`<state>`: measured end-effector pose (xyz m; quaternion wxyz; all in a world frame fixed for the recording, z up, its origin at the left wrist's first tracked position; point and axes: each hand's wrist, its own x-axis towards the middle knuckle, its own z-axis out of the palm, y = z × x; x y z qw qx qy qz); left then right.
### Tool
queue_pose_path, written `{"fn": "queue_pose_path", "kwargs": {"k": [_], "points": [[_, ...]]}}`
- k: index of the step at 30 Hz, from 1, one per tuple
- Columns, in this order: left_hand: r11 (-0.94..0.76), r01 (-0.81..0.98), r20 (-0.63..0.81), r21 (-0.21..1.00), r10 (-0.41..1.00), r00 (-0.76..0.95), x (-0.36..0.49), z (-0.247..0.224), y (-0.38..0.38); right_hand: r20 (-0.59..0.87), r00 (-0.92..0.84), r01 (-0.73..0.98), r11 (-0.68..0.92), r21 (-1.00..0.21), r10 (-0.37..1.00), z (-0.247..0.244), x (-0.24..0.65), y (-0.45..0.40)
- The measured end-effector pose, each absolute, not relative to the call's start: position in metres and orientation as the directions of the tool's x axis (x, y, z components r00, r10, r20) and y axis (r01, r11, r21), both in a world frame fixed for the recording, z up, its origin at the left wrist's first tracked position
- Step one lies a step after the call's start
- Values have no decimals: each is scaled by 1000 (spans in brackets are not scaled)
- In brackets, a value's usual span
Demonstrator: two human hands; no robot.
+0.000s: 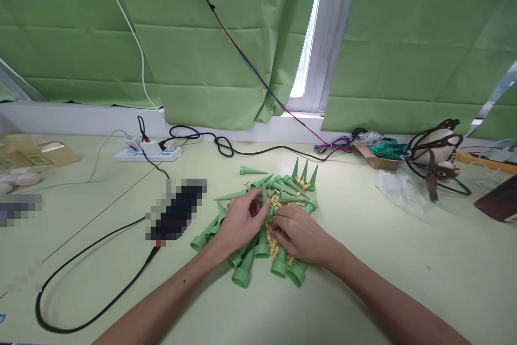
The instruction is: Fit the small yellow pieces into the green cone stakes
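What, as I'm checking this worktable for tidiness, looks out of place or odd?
One green cone lies by itself beyond the pile of cones and yellow pieces, apart from the rest. Crumpled clear plastic lies loose on the table at right, like discarded wrapping. I see no obvious damage.

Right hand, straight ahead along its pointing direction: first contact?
Probably the upright green cone at the left hand's fingertips, with the left hand itself just beyond. Depth is unclear: the right hand sits low, so the small yellow pieces could come first.
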<state>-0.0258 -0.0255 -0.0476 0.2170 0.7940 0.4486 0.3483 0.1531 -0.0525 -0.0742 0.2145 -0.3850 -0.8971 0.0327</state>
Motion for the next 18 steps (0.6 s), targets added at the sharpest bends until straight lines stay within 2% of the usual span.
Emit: {"fn": "queue_pose_path", "kwargs": {"k": [6, 11, 18], "points": [[-497, 575, 353, 650, 868, 350, -26, -49, -25, 385, -582, 673, 690, -267, 717, -75, 154, -52], [-488, 571, 348, 660, 873, 343, -27, -49, -25, 498, -506, 631, 696, -342, 704, -76, 158, -50], [-511, 567, 357, 646, 859, 367, -26, -47, -26, 643, -254, 610, 635, -473, 722, -73, 163, -44]]}}
